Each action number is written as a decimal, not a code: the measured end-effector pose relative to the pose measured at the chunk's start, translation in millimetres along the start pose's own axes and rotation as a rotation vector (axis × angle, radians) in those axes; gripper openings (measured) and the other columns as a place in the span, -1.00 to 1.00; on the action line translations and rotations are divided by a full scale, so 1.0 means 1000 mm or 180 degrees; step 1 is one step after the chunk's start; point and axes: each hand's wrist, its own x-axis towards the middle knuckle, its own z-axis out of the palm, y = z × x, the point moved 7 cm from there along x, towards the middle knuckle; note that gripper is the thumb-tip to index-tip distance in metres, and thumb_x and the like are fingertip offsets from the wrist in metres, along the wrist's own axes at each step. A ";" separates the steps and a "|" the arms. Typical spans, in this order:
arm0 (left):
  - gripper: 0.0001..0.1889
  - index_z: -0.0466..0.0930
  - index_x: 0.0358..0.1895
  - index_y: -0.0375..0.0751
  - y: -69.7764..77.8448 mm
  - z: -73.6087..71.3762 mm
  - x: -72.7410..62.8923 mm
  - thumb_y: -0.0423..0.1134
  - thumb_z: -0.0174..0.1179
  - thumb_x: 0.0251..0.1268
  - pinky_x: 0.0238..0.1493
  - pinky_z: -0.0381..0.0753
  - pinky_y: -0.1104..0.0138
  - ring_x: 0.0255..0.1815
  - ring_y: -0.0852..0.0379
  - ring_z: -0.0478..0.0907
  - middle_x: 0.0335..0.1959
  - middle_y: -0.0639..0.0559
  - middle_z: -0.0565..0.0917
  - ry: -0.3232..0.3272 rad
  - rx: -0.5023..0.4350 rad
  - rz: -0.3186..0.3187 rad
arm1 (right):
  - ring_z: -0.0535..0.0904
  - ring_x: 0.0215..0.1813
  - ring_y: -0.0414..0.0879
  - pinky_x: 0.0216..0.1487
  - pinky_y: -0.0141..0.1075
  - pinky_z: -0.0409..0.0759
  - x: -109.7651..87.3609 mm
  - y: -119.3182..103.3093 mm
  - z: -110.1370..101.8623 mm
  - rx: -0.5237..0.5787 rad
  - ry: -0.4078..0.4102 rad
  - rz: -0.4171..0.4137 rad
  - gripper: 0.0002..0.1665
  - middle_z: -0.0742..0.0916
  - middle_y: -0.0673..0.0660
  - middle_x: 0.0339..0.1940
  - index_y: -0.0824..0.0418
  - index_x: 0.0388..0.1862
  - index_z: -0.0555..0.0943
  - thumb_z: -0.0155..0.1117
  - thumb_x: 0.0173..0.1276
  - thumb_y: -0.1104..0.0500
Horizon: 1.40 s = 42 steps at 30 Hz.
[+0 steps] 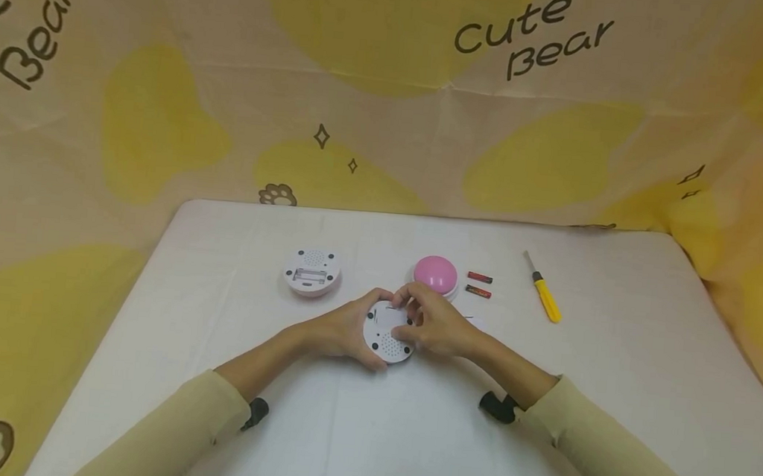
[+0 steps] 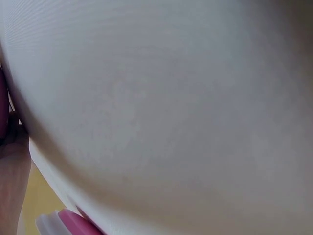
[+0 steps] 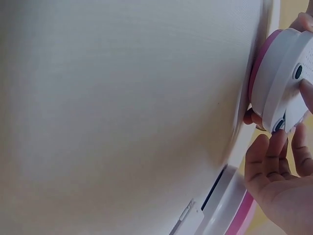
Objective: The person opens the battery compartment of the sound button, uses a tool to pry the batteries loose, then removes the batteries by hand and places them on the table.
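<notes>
My left hand (image 1: 347,329) grips a round white-and-pink button buzzer (image 1: 383,346) by its side, its white underside with speaker holes and dark round feet facing up. My right hand (image 1: 438,323) is over the same underside, thumb and curled fingers pinching at the battery cover (image 3: 295,110). In the right wrist view, the fingertips of that hand are right at the buzzer's edge, beside a dark foot. The left wrist view shows mostly white tabletop, with a slice of pink from the held buzzer at its left edge.
A second buzzer (image 1: 311,281) lies upside down, its battery compartment uncovered. Behind my right hand a third buzzer (image 1: 435,274) stands pink side up. Two red-and-black batteries (image 1: 479,284) and a yellow-handled screwdriver (image 1: 547,296) lie to the right. A small white cover (image 3: 190,223) lies near the third buzzer.
</notes>
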 end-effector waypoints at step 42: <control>0.05 0.12 0.41 0.02 -0.002 -0.001 -0.001 -0.22 0.64 -0.19 0.17 0.40 0.19 0.07 0.11 0.49 0.10 0.09 0.54 0.0063 0.0165 -0.0127 | 0.57 -0.11 0.01 -0.02 -0.13 0.55 -0.008 -0.001 -0.005 -0.0240 0.0221 -0.0455 -0.53 0.70 0.04 -0.01 0.25 0.12 0.64 0.45 0.20 0.36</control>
